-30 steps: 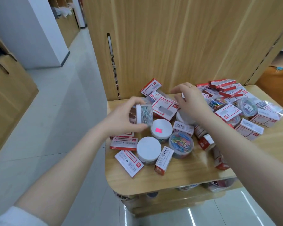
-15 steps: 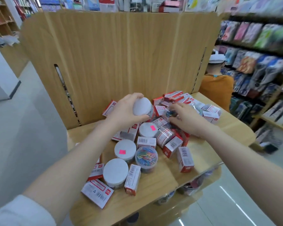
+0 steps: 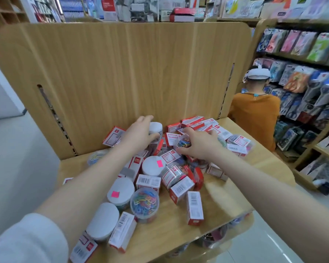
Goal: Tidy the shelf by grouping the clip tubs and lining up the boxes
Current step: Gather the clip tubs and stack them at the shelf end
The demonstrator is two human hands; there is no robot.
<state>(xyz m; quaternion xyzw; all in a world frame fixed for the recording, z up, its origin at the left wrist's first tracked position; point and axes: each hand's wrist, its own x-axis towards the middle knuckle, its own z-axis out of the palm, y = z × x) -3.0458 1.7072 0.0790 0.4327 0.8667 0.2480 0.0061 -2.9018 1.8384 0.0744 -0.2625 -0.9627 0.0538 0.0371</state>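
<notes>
- My left hand (image 3: 141, 135) is at the back of the shelf (image 3: 179, 234), its grip wrapped round a white-lidded clip tub (image 3: 156, 130) standing close to the wooden back panel (image 3: 122, 82). To do this well I'd set that tub flat on its base in the back-left stretch, then bring the others to it so the lids form one block.
- Nearer me on the left sit the tubs not yet gathered: a white-lidded tub (image 3: 103, 222) at the front edge, a tub with a pink sticker (image 3: 121, 192), and a clear tub of coloured clips (image 3: 144, 203) just beside it. These look easy to slide; I'd judge lifting is only needed over the boxes.
- In the middle, my right hand (image 3: 199, 147) has its grip closed on a small clear tub of coloured clips (image 3: 184, 144), half buried among red-and-white boxes (image 3: 195, 207). I'd lift it straight up so the leaning boxes don't topple.
- Against half a second ago: the left hand has carried its tub further back and lower towards the panel; the right hand, then among the boxes, now has a tub; my view has tipped upward, showing more of the shop.
</notes>
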